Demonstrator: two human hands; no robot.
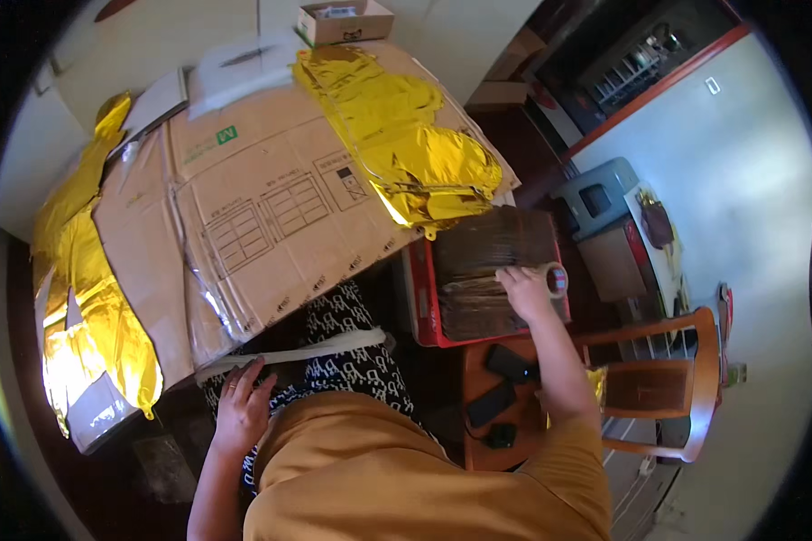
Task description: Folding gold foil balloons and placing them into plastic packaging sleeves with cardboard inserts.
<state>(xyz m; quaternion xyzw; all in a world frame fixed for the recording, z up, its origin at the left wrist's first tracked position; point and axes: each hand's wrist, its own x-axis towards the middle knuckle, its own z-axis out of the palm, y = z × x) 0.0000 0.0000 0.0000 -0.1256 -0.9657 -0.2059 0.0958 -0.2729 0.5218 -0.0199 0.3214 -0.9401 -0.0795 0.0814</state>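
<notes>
Head view, clock read from picture centre: brown stack (499,239) sits in the red box (421,293) at three o'clock, and that's where the work is. Right hand (525,293) is palm down on it, fingers curled; can't tell if they're pinching an edge or only resting. Tape roll (558,280) is just beside that hand, also three o'clock, on its far side; can't tell if it touches. Risk one: a sideways wrist sweep could bump the roll over the box rim. Risk two: the layers look thin and slick, so a pinch could pull up several, or tear one if the fingers dig in. Left hand (242,404) is at eight o'clock, fingers loosely spread over the lap, nothing seen grasped, tips near the white strip (334,347). If that strip is sticky or loose, it could catch on fingers or trousers. Right gold foil (424,153), twelve o'clock, overhangs the cardboard sheet (244,203) next to the box; an arm lifting through there could snag and crease it. Left gold foil (86,307), nine o'clock, droops past the sheet's edge, so a nudge could slide it off. Black phone-like slab (492,403) lies on the chair seat at five o'clock, near the right forearm; an elbow dropping back could knock it down.
</notes>
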